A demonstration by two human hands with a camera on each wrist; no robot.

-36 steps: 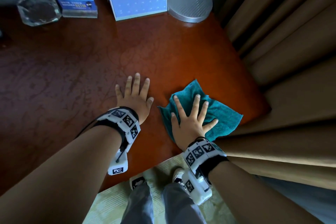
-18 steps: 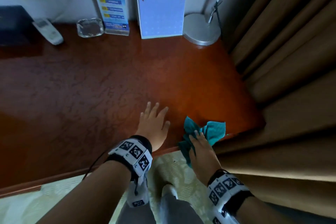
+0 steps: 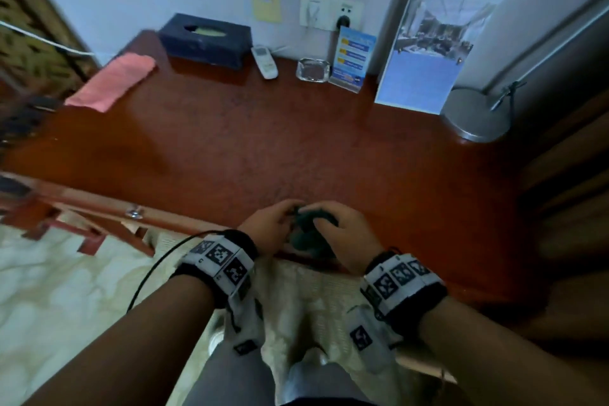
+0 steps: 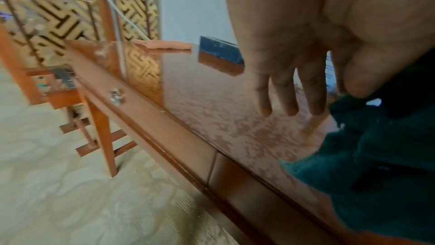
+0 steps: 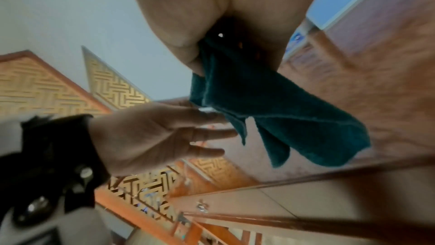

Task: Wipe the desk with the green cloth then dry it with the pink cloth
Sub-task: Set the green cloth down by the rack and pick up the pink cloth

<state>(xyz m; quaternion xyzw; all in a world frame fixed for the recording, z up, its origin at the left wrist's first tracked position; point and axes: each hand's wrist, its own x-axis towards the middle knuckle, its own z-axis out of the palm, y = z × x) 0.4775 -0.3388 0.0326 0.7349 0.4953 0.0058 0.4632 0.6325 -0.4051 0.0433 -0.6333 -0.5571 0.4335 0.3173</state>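
Now, green cloth (image 3: pixel 308 234): I see it bunched at the lower middle of the head frame, over the near edge of the desk; in the right wrist view its loose end (image 5: pixel 294 118) hangs down, clear of the wood.
Right hand (image 3: pixel 342 234): I see the fingers curled around the green cloth, gripping its upper part.
Left hand (image 3: pixel 270 227): just beside the cloth at its left; its fingers (image 4: pixel 284 92) are nearly straight and a little spread, and in the right wrist view the tips touch the hanging edge. I cannot tell if the thumb pinches it.
Desk (image 3: pixel 263 142): reddish wood with a mottled film on the surface.
Pink cloth (image 3: pixel 112 82): folded, at the upper left of the frame, on the far left corner of the desk, well apart from both hands.
Tissue box (image 3: pixel 206 39): dark blue, by the wall, just to the right of the pink cloth.
Lamp base (image 3: pixel 474 115): round metal, at the right.
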